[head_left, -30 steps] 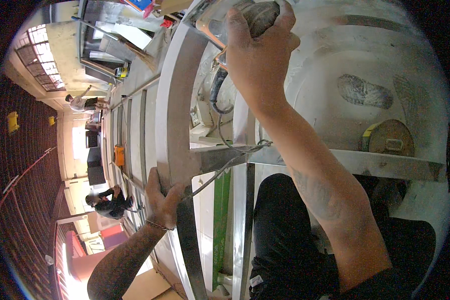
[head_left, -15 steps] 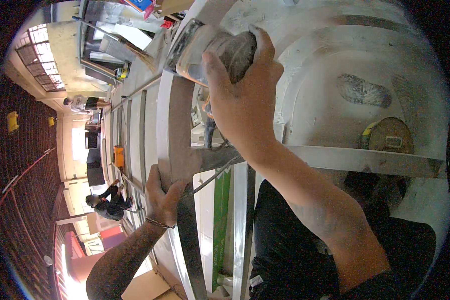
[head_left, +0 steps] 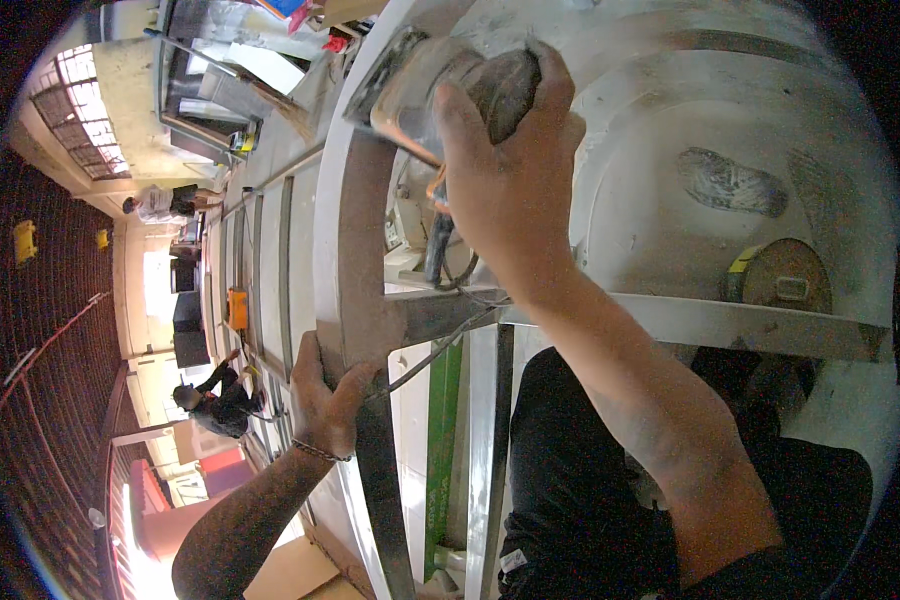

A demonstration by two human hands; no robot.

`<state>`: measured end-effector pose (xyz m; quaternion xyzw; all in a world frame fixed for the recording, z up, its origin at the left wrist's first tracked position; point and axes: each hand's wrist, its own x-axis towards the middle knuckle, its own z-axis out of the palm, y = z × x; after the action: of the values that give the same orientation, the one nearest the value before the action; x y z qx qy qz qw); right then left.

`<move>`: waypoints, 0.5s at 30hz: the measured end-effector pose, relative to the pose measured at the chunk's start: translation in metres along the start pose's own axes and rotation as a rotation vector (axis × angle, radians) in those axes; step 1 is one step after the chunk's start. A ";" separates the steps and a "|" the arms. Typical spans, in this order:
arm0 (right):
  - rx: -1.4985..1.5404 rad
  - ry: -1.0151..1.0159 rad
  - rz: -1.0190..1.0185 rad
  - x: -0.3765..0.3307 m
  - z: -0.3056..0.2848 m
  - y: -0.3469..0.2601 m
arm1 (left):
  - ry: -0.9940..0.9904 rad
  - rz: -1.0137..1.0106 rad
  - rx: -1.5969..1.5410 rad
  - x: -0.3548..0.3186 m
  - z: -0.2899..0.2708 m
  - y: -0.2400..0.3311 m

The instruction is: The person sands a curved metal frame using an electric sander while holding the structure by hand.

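My right hand (head_left: 515, 195) is wrapped over the dark knob of a dusty orange-and-black power sander (head_left: 415, 85). The sander rests on the upper part of a curved, pale metal frame (head_left: 360, 225); its working face is hidden. A dark power cord (head_left: 435, 348) runs from the tool's lower end and across the frame, passing near my other hand. Lower down, my left hand (head_left: 328, 395) grips the frame's outer edge at a crossbar joint, thumb on the top face and fingers curled over the side.
Right of the frame, a dusty white panel (head_left: 660, 240) carries a dark shoe print (head_left: 732, 182) and a round, brown-faced thing with a yellow edge (head_left: 780, 275). A green beam (head_left: 442, 440) lies beneath. Further off are an orange box (head_left: 237, 308), a broom (head_left: 285, 105), and two people, one crouching (head_left: 220, 405).
My right hand and the sander have shifted slightly to the right along the frame's top, exposing more of the tool's lower end and cord. My left hand stays in place.
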<state>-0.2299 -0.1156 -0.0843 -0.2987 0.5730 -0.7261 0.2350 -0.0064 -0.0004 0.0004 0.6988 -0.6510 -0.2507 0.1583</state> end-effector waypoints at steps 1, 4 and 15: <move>-0.005 0.039 -0.032 0.005 0.001 -0.001 | -0.005 -0.004 -0.043 -0.001 0.000 0.001; -0.018 0.065 -0.060 0.021 0.002 -0.007 | -0.002 -0.011 -0.019 -0.001 -0.001 0.002; 0.305 -0.046 0.112 0.029 -0.006 -0.013 | 0.023 0.051 0.079 0.002 0.001 0.003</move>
<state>-0.2548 -0.1287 -0.0680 -0.2437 0.4661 -0.7835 0.3307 -0.0089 -0.0028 0.0007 0.6905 -0.6760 -0.2127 0.1446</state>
